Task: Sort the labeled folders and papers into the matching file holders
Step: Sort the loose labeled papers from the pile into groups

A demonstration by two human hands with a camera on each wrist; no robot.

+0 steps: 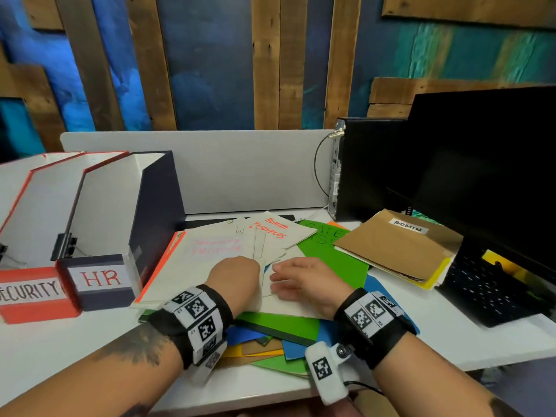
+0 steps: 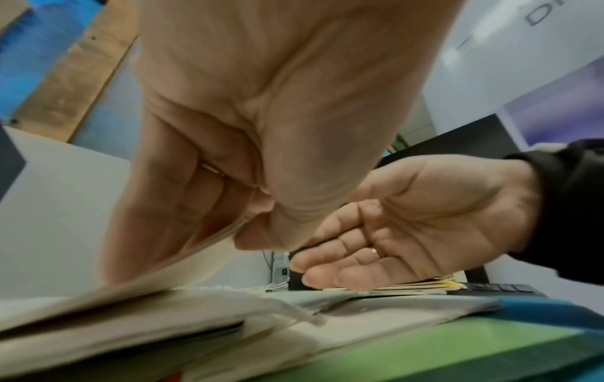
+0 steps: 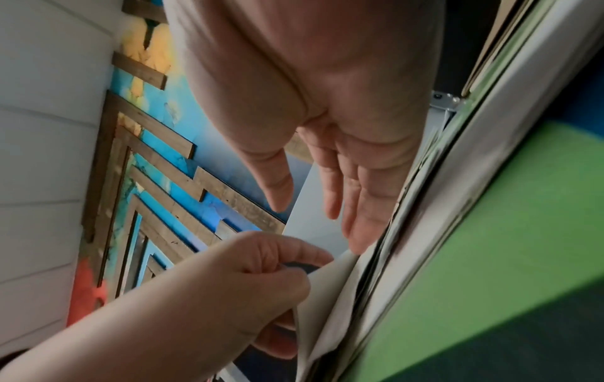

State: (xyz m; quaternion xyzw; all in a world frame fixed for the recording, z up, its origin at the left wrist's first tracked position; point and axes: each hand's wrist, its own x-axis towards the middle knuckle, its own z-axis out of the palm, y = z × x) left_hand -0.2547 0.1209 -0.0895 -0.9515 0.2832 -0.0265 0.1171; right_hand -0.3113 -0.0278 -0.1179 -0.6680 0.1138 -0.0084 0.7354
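Left grip [image 1: 233, 276]: thumb and curled fingers pinch the right-hand edge of a cream sheet [image 1: 210, 251] and hold that edge up off the pile.
Right grip [image 1: 304, 281]: fingers straight and loose, holding nothing. The tips lie at the papers just beside my left grip, and I cannot tell whether they press down.
Sheet in hand: on top of the pile in the middle of the bench [image 1: 75, 350], toward its front edge. Its faint pink writing is blurred, and I read it as "Security".
Pile: a sheet marked Human Resources [image 1: 275, 231] lies just behind, toward the back edge, overlapping a green folder [image 1: 325, 245]. More coloured folders lie underneath.
Holders: the red SECURITY holder [image 1: 33, 296] and the navy HR holder [image 1: 100, 279] stand side by side at the bench's left edge, near the pile.
Elsewhere: a brown ADMIN folder [image 1: 391, 248] lies toward the right edge, beside the keyboard [image 1: 487, 290].
Step in hand: I am peeling one sheet free of the stack, the pick before a drop. With this much paper on the bench, I judge the sorting to be at an early stage.
Next move: I need to check that only one sheet is in the pinch, confirm the label, carry it left and slide it upright into the red holder. My right grip can steady the papers below.
Risk: a second sheet may cling and ride along.
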